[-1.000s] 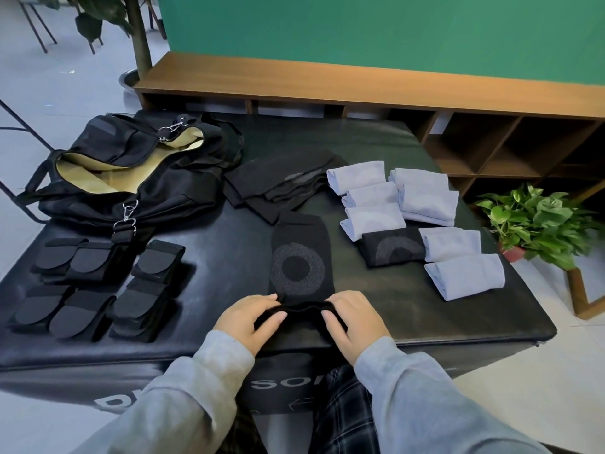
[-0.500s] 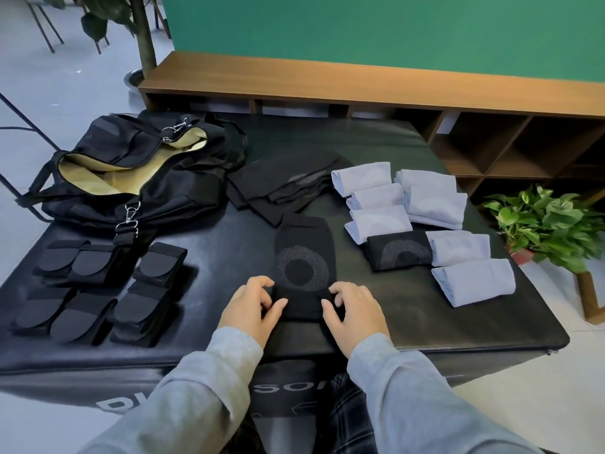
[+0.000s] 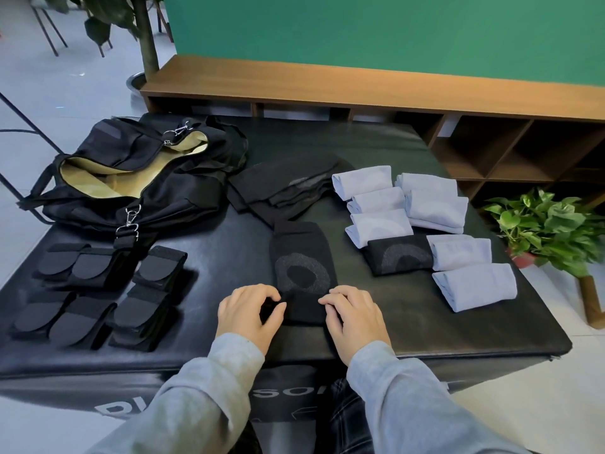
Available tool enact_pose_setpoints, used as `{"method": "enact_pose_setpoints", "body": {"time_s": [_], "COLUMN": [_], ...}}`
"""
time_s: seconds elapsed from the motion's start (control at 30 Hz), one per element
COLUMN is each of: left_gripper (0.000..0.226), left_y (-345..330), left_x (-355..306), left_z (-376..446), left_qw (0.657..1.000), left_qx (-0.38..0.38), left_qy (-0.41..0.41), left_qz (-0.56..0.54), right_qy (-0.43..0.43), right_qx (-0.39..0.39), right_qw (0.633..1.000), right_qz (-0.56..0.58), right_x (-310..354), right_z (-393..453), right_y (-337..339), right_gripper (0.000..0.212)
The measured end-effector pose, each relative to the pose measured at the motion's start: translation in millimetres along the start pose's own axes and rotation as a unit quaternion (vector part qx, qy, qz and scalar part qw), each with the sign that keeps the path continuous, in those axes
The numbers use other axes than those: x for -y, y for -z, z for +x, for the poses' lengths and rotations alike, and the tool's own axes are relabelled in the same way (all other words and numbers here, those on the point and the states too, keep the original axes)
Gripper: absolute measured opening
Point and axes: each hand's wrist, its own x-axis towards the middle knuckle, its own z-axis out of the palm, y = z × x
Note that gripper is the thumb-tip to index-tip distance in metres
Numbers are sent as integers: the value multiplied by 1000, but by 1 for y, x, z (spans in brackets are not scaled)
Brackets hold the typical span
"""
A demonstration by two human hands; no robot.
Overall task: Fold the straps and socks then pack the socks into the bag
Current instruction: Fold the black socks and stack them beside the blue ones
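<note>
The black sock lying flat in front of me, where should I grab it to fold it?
Grip the black sock at its near end, from the near side, one corner per hand: it lies flat, lengthwise away from you, and the left hand and right hand flank that end.

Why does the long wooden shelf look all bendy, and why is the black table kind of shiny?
Head view: the wide-angle lens curves straight lines near the edges, so the wooden shelf bows. Same view: the glossy black table reflects soft overhead light as pale patches. The picture is sharp, with only faint shadows under the hands.
</note>
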Motion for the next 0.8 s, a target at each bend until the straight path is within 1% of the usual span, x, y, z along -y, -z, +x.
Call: {"method": "enact_pose_setpoints", "body": {"time_s": [0.07,0.17,0.3,0.33,0.4,0.47,0.5,0.57,0.63,0.7,0.77,0.8], "left_gripper": [20,29,42,42,33,22,28,39,40,29,15,15], "left_y": [2,0,-4,-3,-1,0,1,2,4,3,0,-3], "left_x": [-1,2,10,10,7,2,-2,-10,-20,-22,-21,-20], "left_z": [-2,-3,-4,-5,-4,3,10,26,41,50,54,55], "left_qw": [999,999,992,990,988,990,992,993,989,989,990,990], "left_qx": [18,17,-14,-23,-31,-16,-5,27,51,67,70,67], "left_qy": [26,7,-27,-30,-6,58,89,118,138,135,113,107], "left_qz": [-20,-49,-122,-134,-154,-130,-85,-15,-7,2,37,58], "right_qy": [-3,-4,-2,0,6,10,12,12,8,4,6,9], "right_qx": [-1,-3,-6,-6,-7,-2,1,3,3,9,8,6], "right_qw": [1000,1000,1000,1000,1000,1000,1000,1000,1000,1000,1000,1000], "right_qz": [2,2,5,4,-1,-4,-6,-4,-3,-3,-12,-18], "right_x": [0,0,-1,-1,-2,-3,-3,-3,-2,-1,0,0], "right_z": [0,0,-1,-1,-1,0,0,0,-1,-1,-1,0], "right_y": [0,-1,-2,-3,-3,-3,-3,-2,-1,-1,-1,-1], "right_gripper": [16,16,16,16,17,17,17,18,17,17,17,18]}}
